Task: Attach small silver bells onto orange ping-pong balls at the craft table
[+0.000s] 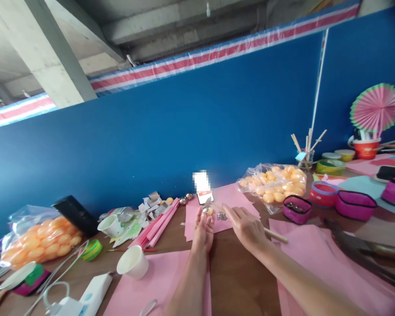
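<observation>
Cupped in the fingertips of my left hand (pixel 203 230) is a small ball (pixel 210 211), pale orange with a silvery patch. My right hand (pixel 246 224) is closed around a slim wooden-handled tool (pixel 277 235). Its handle sticks out behind the hand, and a grey pointed tip hovers at or just above the ball; contact is unclear. Whether that tip is bristles or a blade cannot be made out. Between the hands, a cluster of small silvery pieces (pixel 221 216) lies on pink paper (pixel 228 196). Shiny silver balls (pixel 186 199) rest behind my left hand.
Bags of orange balls (pixel 41 241) stand at left and back right (pixel 273 180). A lit phone (pixel 204 186) leans ahead. A paper cup (pixel 133 262), power strip (pixel 95 289) and cables are front left. Purple pouches (pixel 355 205) and a dark curved tool (pixel 358 248) lie right.
</observation>
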The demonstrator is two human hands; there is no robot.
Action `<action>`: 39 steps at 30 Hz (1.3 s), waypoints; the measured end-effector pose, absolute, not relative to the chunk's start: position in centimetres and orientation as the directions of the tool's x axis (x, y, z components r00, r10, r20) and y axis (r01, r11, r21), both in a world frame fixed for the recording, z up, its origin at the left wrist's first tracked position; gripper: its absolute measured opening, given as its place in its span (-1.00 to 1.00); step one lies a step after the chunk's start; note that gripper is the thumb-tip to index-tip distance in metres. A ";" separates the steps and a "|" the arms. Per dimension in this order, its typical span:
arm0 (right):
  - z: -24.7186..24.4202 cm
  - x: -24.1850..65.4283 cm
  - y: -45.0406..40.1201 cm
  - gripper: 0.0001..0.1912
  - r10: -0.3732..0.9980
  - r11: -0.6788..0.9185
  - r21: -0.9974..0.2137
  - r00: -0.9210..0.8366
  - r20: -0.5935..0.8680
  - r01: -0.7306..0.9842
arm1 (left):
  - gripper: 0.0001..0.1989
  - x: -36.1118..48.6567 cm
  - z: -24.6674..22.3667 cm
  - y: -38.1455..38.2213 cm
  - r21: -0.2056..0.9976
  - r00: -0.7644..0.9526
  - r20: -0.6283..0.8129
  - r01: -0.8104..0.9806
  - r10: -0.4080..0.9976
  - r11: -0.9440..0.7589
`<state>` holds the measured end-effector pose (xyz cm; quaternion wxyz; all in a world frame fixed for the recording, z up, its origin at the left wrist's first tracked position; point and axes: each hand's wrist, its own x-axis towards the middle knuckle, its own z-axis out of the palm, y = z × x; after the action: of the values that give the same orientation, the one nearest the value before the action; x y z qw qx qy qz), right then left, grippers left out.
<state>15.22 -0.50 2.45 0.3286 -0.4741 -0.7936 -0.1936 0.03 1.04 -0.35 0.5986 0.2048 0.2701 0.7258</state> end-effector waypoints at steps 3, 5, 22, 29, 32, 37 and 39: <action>2.4 15.3 -0.4 -0.59 0.638 0.480 -0.005 -0.345 0.688 0.877 | -0.72 0.0 -0.3 1.0 0.614 -0.195 0.003 -0.774 0.981 -0.155; 2.3 15.3 -0.4 -0.60 0.641 0.485 -0.007 -0.350 0.683 0.875 | -0.75 0.0 -0.3 1.0 0.602 -0.196 0.021 -0.781 0.980 -0.169; 2.9 16.0 -0.3 -0.59 0.614 0.495 -0.016 -0.337 0.714 0.869 | -0.73 -0.1 -0.5 1.0 0.593 -0.175 0.000 -0.793 0.985 -0.141; 2.3 15.4 -0.3 -0.60 0.614 0.488 -0.001 -0.343 0.711 0.873 | -0.73 0.1 -0.4 0.9 0.647 -0.211 -0.025 -0.748 0.977 -0.145; 2.4 15.4 -0.3 -0.61 0.609 0.484 -0.004 -0.334 0.719 0.875 | -0.70 0.1 -0.3 0.9 0.644 -0.191 -0.027 -0.754 0.981 -0.129; 2.5 15.6 -0.3 -0.60 0.615 0.484 -0.001 -0.339 0.712 0.875 | -0.64 0.1 -0.1 0.7 0.632 -0.187 -0.017 -0.763 0.982 -0.135; 2.5 15.6 -0.3 -0.60 0.613 0.483 0.000 -0.338 0.714 0.875 | -0.64 0.1 -0.1 0.7 0.626 -0.185 -0.016 -0.768 0.983 -0.135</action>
<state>15.60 -0.26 2.48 0.3333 -0.4687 -0.7941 -0.1965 0.13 0.69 -0.07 0.6040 0.2062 0.2604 0.7245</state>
